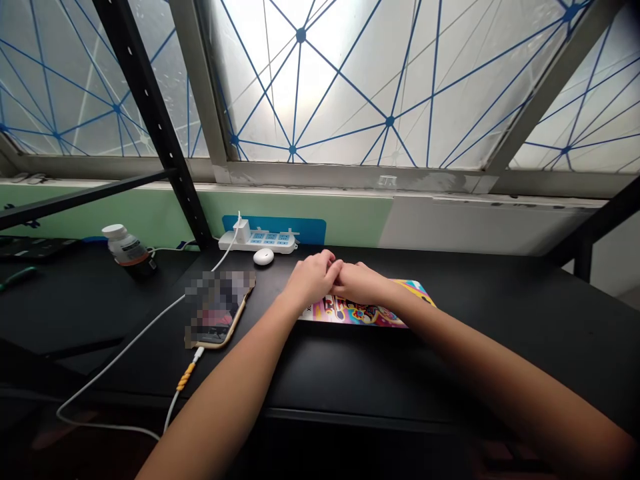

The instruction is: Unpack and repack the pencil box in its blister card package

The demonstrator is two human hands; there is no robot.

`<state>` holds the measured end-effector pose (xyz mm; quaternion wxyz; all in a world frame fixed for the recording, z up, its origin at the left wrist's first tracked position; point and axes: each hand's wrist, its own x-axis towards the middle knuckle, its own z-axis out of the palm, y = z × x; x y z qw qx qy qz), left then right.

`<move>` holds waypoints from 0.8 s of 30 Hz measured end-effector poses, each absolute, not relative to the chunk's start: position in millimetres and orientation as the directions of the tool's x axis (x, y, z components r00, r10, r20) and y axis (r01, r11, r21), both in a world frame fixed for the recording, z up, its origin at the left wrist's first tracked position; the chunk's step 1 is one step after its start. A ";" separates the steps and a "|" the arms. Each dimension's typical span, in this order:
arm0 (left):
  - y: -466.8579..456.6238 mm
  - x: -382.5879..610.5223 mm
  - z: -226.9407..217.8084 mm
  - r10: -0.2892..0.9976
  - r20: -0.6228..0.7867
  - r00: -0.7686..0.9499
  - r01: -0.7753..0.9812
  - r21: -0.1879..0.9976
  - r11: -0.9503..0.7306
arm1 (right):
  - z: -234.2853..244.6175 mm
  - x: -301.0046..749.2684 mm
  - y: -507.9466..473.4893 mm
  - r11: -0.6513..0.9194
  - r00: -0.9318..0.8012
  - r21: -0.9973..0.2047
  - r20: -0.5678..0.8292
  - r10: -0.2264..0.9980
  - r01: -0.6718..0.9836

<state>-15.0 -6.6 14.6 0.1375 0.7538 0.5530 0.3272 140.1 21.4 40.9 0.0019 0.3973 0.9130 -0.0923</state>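
Observation:
My left hand (311, 280) and my right hand (361, 283) meet above the near edge of a colourful printed cartoon mat or book (353, 311), their fingers touching each other. Neither hand holds anything. The right hand lies partly on the printed item and hides much of its far side. To the left of my hands, a smartphone in a gold-edged case (217, 310) lies on the black table (480, 360), with its screen pixelated. A white charging cable (135, 347) with a yellow-wrapped section runs from the phone's lower end.
Behind my hands stand a white power strip (257, 241) with a plugged-in charger and a small white oval object (263, 257). A pill bottle (127, 250) stands at left, near a green-handled tool (17, 278). A black shelf upright (155, 113) rises before the frosted window.

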 end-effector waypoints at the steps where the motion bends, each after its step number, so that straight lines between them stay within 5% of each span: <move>1: -8.5 -13.8 14.3 0.923 0.327 0.203 0.766 0.535 -0.358 | 40.6 153.4 22.3 0.662 -0.681 -0.173 -0.083 0.728 0.729; 10: -15.2 0.4 13.9 0.892 0.330 0.310 0.867 0.288 -0.407 | 25.9 268.0 25.7 0.458 -0.476 -0.345 0.035 0.879 0.819; 16: -28.8 11.1 32.5 0.676 0.642 0.362 0.894 -0.032 -0.447 | 38.5 263.0 7.7 0.595 -0.444 -0.177 0.508 0.738 0.784; 20: -38.6 13.2 39.0 0.604 0.686 0.404 0.872 -0.091 -0.480 | 49.4 259.5 -9.4 0.614 -0.487 -0.090 0.522 0.700 0.784; 24: -43.5 7.8 42.2 0.645 0.610 0.460 0.827 -0.030 -0.561 | 54.2 250.0 -24.3 0.661 -0.651 0.162 0.450 0.611 0.733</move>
